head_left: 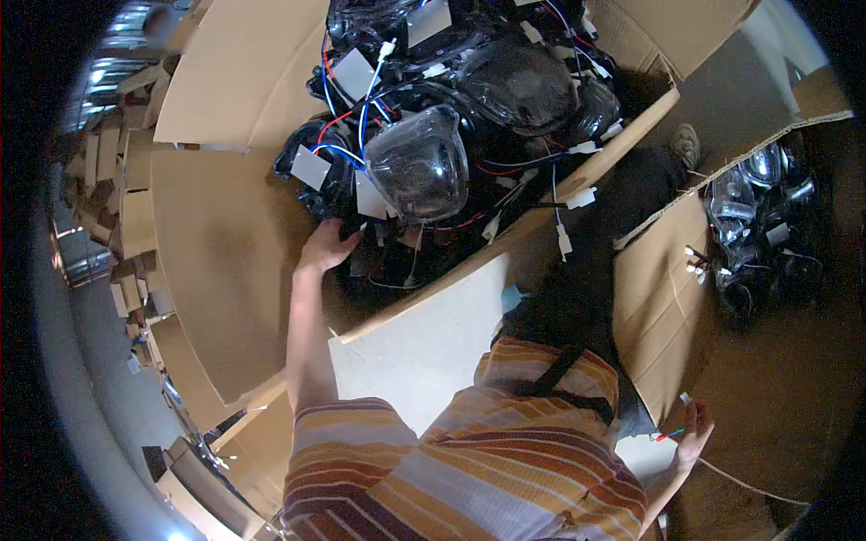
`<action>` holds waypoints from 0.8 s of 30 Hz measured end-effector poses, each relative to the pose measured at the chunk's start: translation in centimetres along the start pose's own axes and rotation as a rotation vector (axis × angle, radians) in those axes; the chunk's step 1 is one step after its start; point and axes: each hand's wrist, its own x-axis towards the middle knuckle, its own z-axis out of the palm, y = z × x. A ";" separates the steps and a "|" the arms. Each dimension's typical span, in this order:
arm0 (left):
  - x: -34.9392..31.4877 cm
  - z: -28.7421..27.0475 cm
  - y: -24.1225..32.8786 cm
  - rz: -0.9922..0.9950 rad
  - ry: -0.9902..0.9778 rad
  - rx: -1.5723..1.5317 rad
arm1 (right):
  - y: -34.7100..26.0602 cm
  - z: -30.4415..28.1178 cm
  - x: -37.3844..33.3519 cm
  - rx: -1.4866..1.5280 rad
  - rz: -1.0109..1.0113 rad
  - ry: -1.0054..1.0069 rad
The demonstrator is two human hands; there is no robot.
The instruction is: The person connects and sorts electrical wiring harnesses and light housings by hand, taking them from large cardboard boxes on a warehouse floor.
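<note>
at four o'clock, the right hand has its fingers bent beside a white connector; whether they grip it i cannot tell. just past nine, the left hand reaches into a big cardboard box, thumb spread from the fingers, by a black lamp housing; its hold cannot be told either. wired clear-lens lamps heap towards twelve in that box; more lamps lie inside a second carton at three. farther off, grey concrete-like floor shows near eight, stacked cartons at nine, bright ridged panels at ten.
</note>
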 end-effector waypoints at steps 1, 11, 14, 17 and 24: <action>0.7 2.2 -1.8 0.007 -0.004 0.002 | 0.4 0.0 0.0 0.001 0.007 0.005; -2.4 7.4 -4.0 0.177 -0.451 -0.298 | 0.8 1.1 0.3 0.037 -0.051 -0.009; -1.1 2.8 -2.2 -0.190 0.179 -0.448 | 0.7 0.9 0.1 0.025 -0.046 -0.053; 1.7 9.6 -8.3 -0.195 0.094 -0.220 | 1.4 1.1 0.2 0.018 -0.170 -0.051; 1.9 5.7 -1.3 -0.224 -0.186 -0.773 | 0.2 1.5 -1.1 0.183 -0.136 -0.065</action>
